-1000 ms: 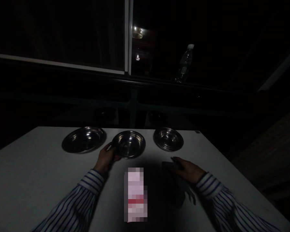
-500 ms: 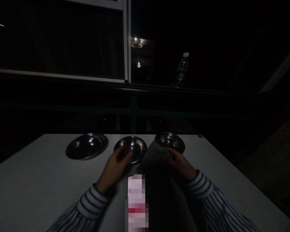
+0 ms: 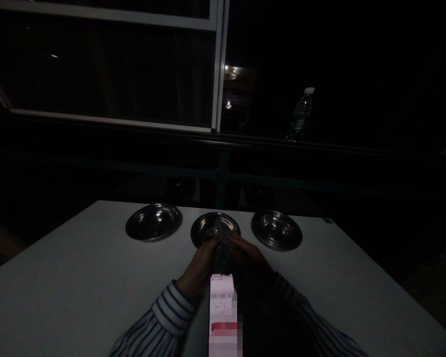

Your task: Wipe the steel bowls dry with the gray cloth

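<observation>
Grip: left hand (image 3: 197, 270) and right hand (image 3: 250, 255), both pinching one dark cloth (image 3: 225, 232) between them; cloth's long axis pointing away, tip over the middle metal dish (image 3: 199, 229), tabletop (image 3: 96, 267) beneath.

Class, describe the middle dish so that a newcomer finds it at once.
Find the white table and look along its far edge. Between the left dish and right dish sits the middle dish; it alone is partly hidden by the cloth held by left hand and right hand.
</observation>
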`<action>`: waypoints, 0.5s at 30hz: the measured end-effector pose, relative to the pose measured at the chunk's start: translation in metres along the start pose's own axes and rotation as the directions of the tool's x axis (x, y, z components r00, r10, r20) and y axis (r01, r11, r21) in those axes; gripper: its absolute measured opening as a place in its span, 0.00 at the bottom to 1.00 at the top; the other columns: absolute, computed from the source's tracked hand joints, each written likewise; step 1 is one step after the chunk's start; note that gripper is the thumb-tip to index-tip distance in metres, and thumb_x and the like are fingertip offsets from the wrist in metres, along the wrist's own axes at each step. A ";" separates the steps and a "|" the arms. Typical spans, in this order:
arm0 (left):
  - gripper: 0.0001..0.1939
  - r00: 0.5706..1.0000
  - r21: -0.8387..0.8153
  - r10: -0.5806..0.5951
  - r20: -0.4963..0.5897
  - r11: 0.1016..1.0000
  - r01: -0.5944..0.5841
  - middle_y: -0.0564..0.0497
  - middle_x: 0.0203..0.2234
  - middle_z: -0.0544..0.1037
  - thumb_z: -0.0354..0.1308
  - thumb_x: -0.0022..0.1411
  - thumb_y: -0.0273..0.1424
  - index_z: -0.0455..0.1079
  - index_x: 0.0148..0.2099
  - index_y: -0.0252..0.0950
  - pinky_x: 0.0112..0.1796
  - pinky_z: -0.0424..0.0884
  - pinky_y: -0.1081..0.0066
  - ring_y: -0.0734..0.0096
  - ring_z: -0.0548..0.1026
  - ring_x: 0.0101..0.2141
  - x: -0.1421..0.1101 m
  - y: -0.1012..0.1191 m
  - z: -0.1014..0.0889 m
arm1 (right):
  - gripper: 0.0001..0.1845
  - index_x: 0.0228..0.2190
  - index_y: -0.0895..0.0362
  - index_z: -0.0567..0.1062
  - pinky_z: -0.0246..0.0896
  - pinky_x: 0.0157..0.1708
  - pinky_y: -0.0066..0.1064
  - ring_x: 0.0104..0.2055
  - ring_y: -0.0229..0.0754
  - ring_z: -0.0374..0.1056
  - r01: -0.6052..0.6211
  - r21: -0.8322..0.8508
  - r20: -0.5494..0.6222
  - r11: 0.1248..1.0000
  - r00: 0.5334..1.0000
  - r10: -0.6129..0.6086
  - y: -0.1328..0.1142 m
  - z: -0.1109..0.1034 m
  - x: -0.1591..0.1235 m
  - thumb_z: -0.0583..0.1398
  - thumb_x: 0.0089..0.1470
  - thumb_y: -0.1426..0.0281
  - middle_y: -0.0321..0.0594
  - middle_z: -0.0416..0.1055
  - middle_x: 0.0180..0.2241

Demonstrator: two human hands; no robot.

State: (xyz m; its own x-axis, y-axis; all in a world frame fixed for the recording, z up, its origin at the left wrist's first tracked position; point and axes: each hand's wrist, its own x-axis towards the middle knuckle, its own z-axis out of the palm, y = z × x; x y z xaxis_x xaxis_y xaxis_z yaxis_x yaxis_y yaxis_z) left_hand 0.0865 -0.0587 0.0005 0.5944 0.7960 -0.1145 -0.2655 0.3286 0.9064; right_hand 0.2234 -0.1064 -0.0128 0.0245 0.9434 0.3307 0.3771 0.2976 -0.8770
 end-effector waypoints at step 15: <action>0.21 0.869 0.371 0.113 -0.482 0.925 0.085 0.44 0.27 0.73 0.41 0.56 0.45 0.63 0.38 0.33 0.22 0.68 0.66 0.65 0.73 0.23 0.058 -0.035 -0.079 | 0.15 0.44 0.61 0.69 0.48 0.53 0.44 0.54 0.48 0.55 -0.030 -0.510 0.401 0.859 0.876 0.269 0.062 0.037 0.078 0.54 0.53 0.73 0.49 0.63 0.49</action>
State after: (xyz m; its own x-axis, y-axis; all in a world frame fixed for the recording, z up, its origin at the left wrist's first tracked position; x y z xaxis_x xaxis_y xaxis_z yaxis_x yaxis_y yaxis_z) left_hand 0.0699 0.0162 -0.0696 0.1204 0.9738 -0.1926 0.0861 0.1831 0.9793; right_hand 0.2147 -0.0093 -0.0538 -0.2482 0.9649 -0.0860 0.7959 0.1525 -0.5860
